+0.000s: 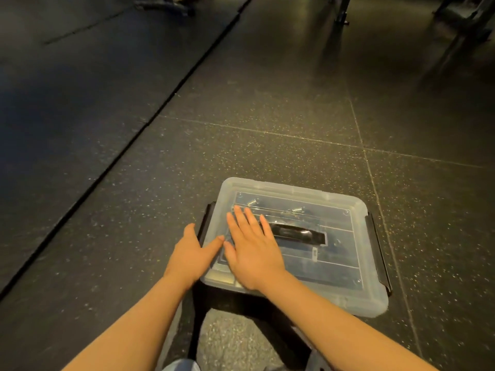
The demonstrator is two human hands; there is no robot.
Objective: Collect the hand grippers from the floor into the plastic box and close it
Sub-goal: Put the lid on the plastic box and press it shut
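Note:
A clear plastic box (348, 263) stands on the dark speckled floor with its translucent lid (267, 190) lying on top. A black handle (297, 234) sits in the middle of the lid. Through the lid I make out metal springs (251, 202) of hand grippers inside. My right hand (251, 250) lies flat on the left part of the lid, fingers straight. My left hand (191, 255) is at the box's left edge, thumb on the lid, fingers down over the black left latch (206, 218). A black latch (380, 253) runs along the right side.
A black floor mat (67, 103) lies to the left behind a raised edge. Dark equipment legs (341, 12) stand far back. A dark frame (241, 311) and my grey-clothed knee (182, 365) are just below the box.

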